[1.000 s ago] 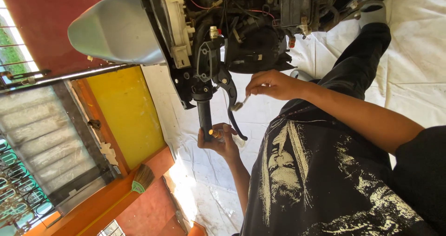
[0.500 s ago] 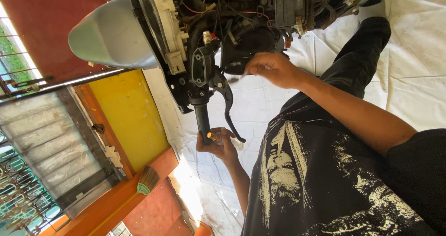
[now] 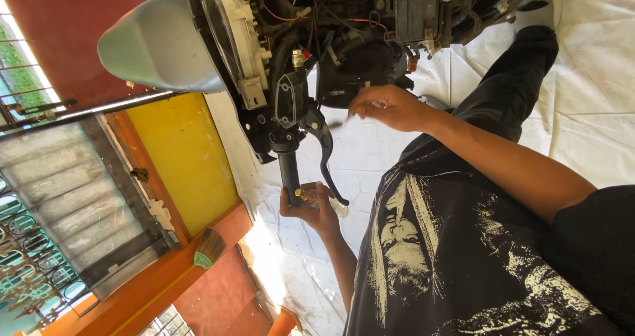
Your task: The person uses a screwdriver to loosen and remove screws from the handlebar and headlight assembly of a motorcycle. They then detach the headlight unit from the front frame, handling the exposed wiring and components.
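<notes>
Hands at a stripped motorcycle's handlebar; view rolled sideways.

Left hand (image 3: 311, 207) clamped round the end of the black handlebar grip (image 3: 289, 174), just beside the brake lever (image 3: 325, 152). Right hand (image 3: 390, 106) free, fingers loosely curled, near the exposed wiring (image 3: 344, 18); whether it pinches something small, cannot tell. Risk, as judged: right hand snagging loose wires, or the grip twisting under a one-handed hold. No containers in view.

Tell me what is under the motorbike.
A white sheet lies under the motorbike, with the person's black-trousered leg on it. The floor beneath the sheet is covered.
</notes>
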